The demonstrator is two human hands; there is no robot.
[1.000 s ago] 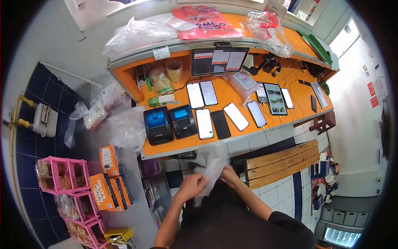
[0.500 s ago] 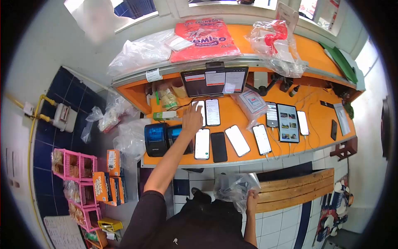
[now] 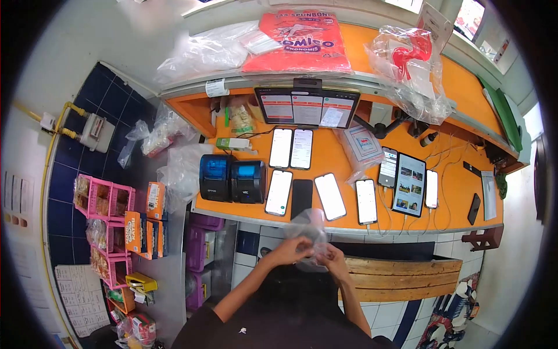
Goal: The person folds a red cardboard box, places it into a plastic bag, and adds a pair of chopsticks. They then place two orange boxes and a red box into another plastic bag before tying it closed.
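A clear plastic bag (image 3: 307, 228) is held in front of my body, just below the near edge of the orange counter (image 3: 244, 212). My left hand (image 3: 292, 250) pinches one side of it with curled fingers. On the other side, my right hand (image 3: 333, 263) grips the plastic, close beside the left. The bag's upper part overlaps a dark phone (image 3: 301, 198) in this view. Phones with lit screens lie nearby, among them a white-screened phone (image 3: 279, 192) and a tilted phone (image 3: 330, 196).
Two label printers (image 3: 248, 181) stand at the counter's left. A tablet on a stand (image 3: 308, 107) is at the back, and another tablet (image 3: 408, 185) lies right, among charging cables. A wooden bench (image 3: 401, 279) sits below. Pink baskets (image 3: 110, 198) and orange boxes (image 3: 142, 232) are at left.
My left hand has come back from the phones by the tablet stand to the bag. My right hand has brought the bag up and inward; both hands now hold it. The view has shifted slightly.
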